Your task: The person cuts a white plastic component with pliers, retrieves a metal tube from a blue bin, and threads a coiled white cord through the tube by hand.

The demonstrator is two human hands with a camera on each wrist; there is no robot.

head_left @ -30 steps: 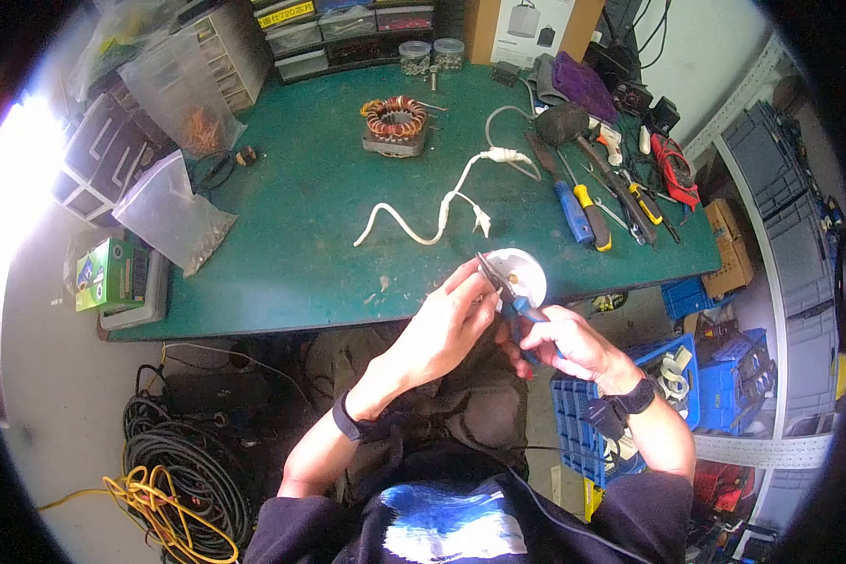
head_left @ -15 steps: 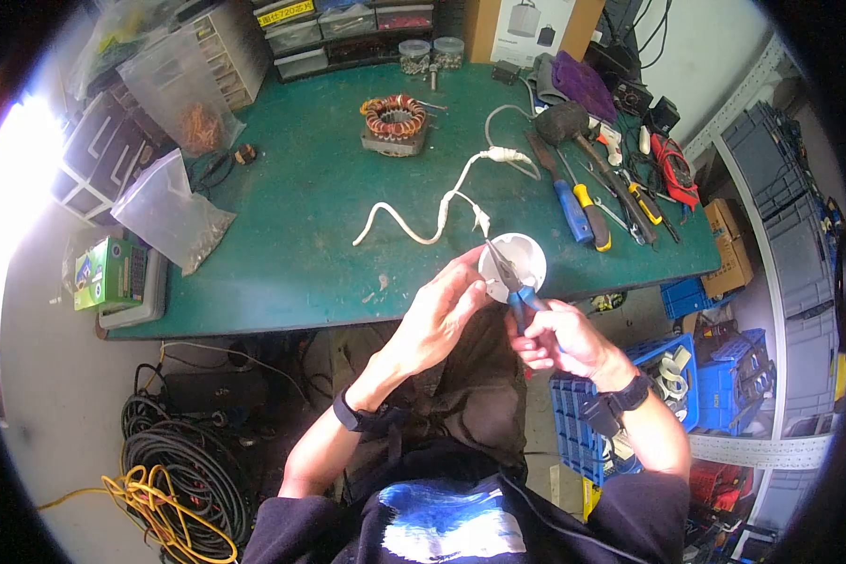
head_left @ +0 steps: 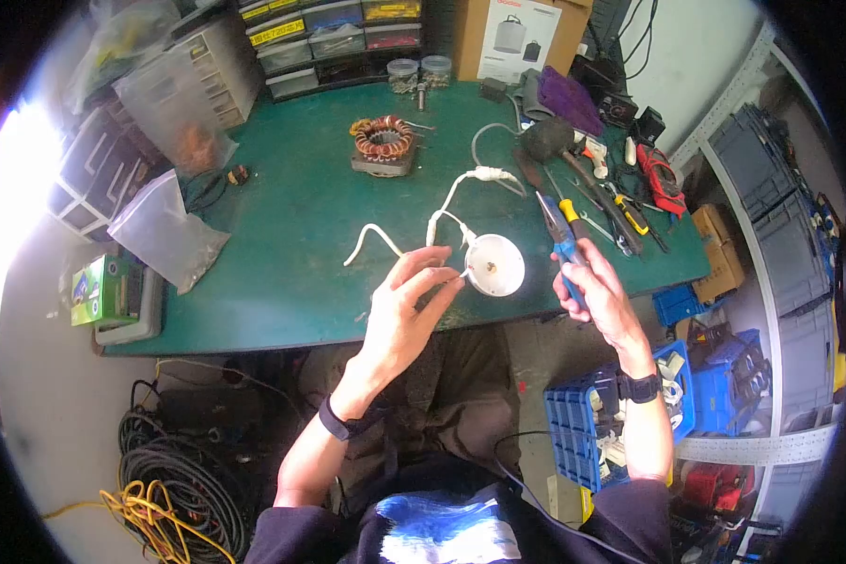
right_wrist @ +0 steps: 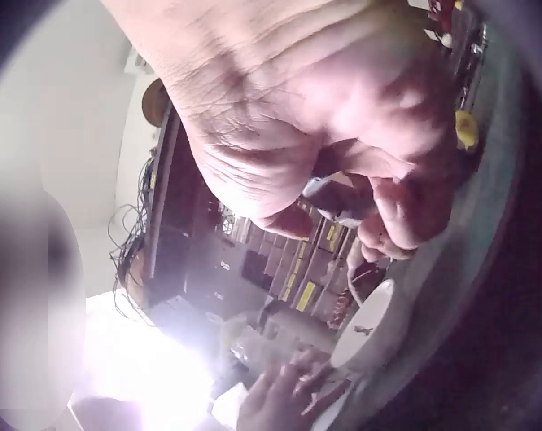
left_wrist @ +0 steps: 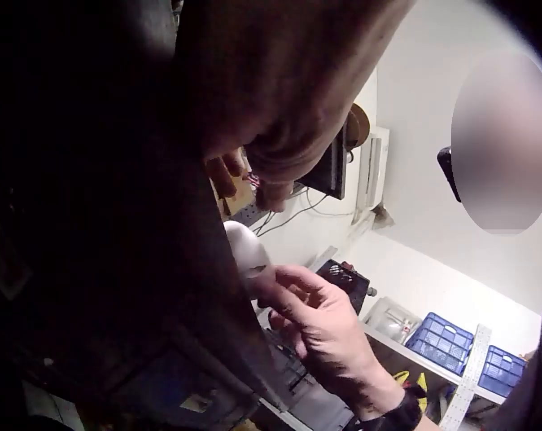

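Note:
Between thumb and fingers, my left hand [head_left: 399, 310] pinches the near-left rim of a white round cup [head_left: 508, 280], where a small white stub shows. The cup's hollow side faces up, with a small brownish piece at its middle. To the right, my right hand [head_left: 603, 293] grips blue-handled pliers [head_left: 556, 224], their nose pointing up and away, apart from the cup. The right wrist view shows the cup [right_wrist: 370, 328] tilted beside the left fingers. A white cable [head_left: 451, 193] lies just behind the cup.
A copper-wound stator [head_left: 383, 146] stands farther back on the green table [head_left: 282, 254]. Screwdrivers, wrenches and a mallet [head_left: 547, 141] lie to the right, near a red meter [head_left: 663, 179]. Plastic bags [head_left: 174, 230] lie left. Drawer units and a carton [head_left: 522, 42] line the back.
The right hand has drawn the pliers away from the cup to the right. Earlier their nose was at the cup. The left hand and cup have shifted slightly left.

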